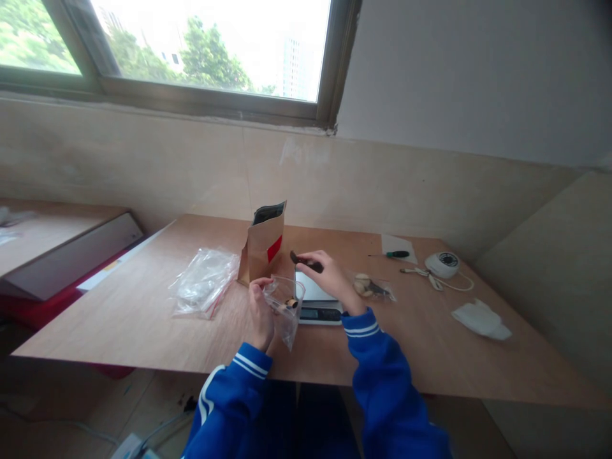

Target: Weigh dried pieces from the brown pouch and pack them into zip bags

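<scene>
My left hand (261, 312) is closed on the rim of a small clear plastic bag (287, 309), holding it open just in front of a digital scale (316, 299). Something small and brown lies inside the bag. Above the scale, my right hand (329, 275) pinches a dark scoop-like tool (305, 261) that points left toward an open brown paper pouch (264, 245) with a red label. The pouch stands upright behind the bag.
A pile of clear zip bags (203, 290) lies left of the pouch. Right of the scale are a filled small bag (373, 287), a screwdriver (393, 254) on paper, a white round device (442, 263) with cable and a white cloth (480, 319). The wooden table (119, 319) meets the wall.
</scene>
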A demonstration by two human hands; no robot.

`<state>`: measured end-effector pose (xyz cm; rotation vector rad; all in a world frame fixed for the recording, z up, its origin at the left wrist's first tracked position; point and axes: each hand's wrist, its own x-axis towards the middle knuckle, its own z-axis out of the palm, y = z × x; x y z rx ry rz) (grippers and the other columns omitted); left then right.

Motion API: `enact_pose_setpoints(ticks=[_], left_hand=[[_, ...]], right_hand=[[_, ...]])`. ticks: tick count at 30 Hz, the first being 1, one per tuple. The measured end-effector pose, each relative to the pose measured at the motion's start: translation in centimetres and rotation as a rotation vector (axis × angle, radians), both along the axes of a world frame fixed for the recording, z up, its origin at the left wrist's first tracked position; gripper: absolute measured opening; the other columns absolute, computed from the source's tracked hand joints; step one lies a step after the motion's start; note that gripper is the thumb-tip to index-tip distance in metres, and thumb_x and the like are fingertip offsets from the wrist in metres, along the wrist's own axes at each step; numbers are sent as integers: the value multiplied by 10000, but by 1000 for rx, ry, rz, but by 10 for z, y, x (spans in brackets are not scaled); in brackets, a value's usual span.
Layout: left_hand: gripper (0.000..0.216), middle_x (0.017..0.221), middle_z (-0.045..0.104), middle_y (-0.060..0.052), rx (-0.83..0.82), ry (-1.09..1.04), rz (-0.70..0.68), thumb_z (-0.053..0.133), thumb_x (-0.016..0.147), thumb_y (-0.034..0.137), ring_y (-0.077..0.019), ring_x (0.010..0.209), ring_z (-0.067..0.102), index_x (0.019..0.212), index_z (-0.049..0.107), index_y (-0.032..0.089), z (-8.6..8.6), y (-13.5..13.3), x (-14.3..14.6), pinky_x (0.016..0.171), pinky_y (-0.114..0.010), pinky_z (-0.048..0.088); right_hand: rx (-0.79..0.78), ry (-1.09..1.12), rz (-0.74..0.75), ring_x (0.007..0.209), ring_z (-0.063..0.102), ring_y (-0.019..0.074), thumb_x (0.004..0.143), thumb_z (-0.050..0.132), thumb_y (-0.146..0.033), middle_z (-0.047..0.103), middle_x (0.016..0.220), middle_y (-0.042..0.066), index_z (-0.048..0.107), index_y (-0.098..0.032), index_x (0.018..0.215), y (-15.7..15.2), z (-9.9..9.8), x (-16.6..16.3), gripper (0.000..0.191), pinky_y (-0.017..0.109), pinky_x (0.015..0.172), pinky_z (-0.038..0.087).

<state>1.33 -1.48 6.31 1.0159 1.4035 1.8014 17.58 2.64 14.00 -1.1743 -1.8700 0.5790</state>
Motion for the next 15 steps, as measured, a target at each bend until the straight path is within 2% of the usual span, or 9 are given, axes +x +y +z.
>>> enact_pose_setpoints(ticks=[2,4,6,8,12,15], left_hand=[[489,827,566,-31,28,-23,-1,326,877,642,-181,778,547,846,551,209,1,-1,1,740,-329,460],[489,781,533,-17,49,-60,-2,350,860,668,-167,714,523,822,522,212,2,-2,3,664,-306,455],[489,736,502,-4,58,-98,-6,368,847,683,-156,656,493,805,498,214,2,-3,4,598,-288,435],[486,712,480,4,60,-128,-5,378,840,689,-149,628,474,789,481,217,0,-4,4,570,-279,421],[473,702,451,9,54,-114,22,391,842,679,-143,623,462,758,467,220,-1,-5,2,570,-272,415],[463,687,436,9,48,-83,62,383,859,658,-144,624,451,729,457,221,1,-5,0,579,-276,412]], right_hand=[[-37,-127,148,965,608,182,841,664,-337,650,987,46,712,-236,1024,-14,24,-8,214,311,873,467],[-72,-267,185,948,599,194,820,697,-286,642,957,58,727,-220,995,-25,38,-16,190,325,859,465],[-94,-391,187,959,584,219,791,727,-242,635,955,77,732,-207,989,-31,43,-24,201,356,866,458],[-107,-459,203,988,574,240,764,749,-204,639,971,82,712,-218,1058,-34,41,-29,296,391,891,448],[-80,-317,237,1064,567,231,767,742,-184,627,1106,81,605,-238,1240,-34,40,-32,496,383,933,446],[-52,-177,265,1069,577,210,788,720,-199,618,1139,69,634,-231,1181,-34,42,-33,404,351,929,457]])
